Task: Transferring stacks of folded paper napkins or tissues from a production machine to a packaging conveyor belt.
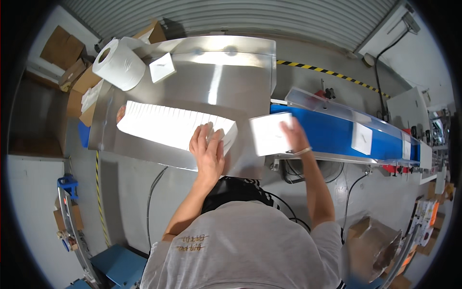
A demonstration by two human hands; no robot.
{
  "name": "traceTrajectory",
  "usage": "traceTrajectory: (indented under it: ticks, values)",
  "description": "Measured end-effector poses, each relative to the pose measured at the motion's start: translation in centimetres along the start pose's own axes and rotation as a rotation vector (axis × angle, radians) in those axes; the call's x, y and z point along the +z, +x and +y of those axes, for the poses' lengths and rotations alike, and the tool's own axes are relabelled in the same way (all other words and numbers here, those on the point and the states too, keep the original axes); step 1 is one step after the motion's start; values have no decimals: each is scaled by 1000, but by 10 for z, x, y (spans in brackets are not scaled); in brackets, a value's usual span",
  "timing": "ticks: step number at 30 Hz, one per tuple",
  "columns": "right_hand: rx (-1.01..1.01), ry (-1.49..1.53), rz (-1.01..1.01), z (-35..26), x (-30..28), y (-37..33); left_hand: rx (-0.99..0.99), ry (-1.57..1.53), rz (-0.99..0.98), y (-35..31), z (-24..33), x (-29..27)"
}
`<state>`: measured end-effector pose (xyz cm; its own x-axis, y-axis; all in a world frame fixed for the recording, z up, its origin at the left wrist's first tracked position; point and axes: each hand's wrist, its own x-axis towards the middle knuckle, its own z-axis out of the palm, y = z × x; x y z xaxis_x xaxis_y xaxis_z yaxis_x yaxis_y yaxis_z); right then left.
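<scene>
My left hand rests on the near end of a long row of flat white boxes lying on a steel table, fingers spread over the last boxes. My right hand holds one white box at the start of a blue conveyor belt, fingers over its right edge. The box is a little blurred. Further along the belt lies another white box.
A large white paper roll and a single white box stand at the table's far left. Cardboard boxes pile up beside the table. The belt has clear side guards. Cables hang below.
</scene>
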<state>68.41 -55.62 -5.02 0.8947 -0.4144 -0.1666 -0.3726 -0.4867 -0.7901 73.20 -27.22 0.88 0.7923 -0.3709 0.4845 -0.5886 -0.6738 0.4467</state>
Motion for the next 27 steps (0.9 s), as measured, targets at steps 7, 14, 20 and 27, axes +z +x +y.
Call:
traceTrajectory:
  ticks: [7,14,20,27]
  values:
    - [0,-700,769,58,-56,-3,2,-50,20,6,5,0]
    - [-326,258,-430,-78,25,-5,80,-53,-47,5,5,-6]
    - [-380,344,-371,-77,46,-6,109,-57,-62,6,0,-8]
    - [-380,344,-382,-65,65,-7,56,-45,-67,9,10,-10]
